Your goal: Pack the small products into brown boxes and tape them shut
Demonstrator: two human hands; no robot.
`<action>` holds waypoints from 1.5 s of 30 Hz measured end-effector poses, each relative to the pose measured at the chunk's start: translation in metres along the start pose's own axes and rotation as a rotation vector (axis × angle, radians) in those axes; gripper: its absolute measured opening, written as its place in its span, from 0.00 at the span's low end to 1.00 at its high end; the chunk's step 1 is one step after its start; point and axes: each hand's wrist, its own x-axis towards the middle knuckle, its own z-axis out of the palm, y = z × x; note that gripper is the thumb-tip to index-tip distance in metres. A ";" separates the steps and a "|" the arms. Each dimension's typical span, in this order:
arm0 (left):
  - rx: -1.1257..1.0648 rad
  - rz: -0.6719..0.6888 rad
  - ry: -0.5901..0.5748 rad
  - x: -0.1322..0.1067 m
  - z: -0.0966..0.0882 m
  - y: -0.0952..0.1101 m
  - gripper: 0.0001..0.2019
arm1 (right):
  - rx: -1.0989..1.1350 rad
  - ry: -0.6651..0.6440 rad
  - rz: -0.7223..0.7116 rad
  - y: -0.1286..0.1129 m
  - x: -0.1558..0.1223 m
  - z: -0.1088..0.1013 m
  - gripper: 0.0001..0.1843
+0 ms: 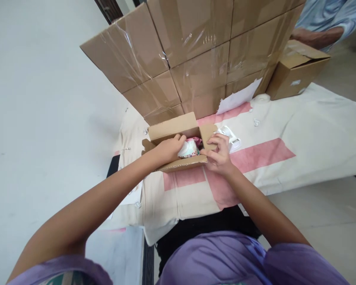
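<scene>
An open cardboard box (182, 163) stands on the cloth-covered table in front of me, its flaps up. Inside lies a white wrapped packet (189, 149) with a colourful pattern, a pink part (197, 141) showing behind it. My left hand (171, 149) reaches over the box's left side, its bent fingers closed against the packet's left edge; part of the grip is hidden. At the right end, my right hand (219, 155) has its fingers closed on the box's side flap (207, 134), thumb pointing inward near the packet.
Taped cardboard boxes (198, 59) form a tall stack behind the open box. A white plastic item (233, 138), a torn paper sheet (240, 97) and small scraps lie on the cloth (314, 130). At the right, another person's arm (320, 37) is beside a brown box (296, 73).
</scene>
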 end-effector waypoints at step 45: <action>-0.711 -0.224 0.637 -0.091 0.087 -0.047 0.19 | 0.226 -0.046 0.141 -0.010 0.036 0.015 0.09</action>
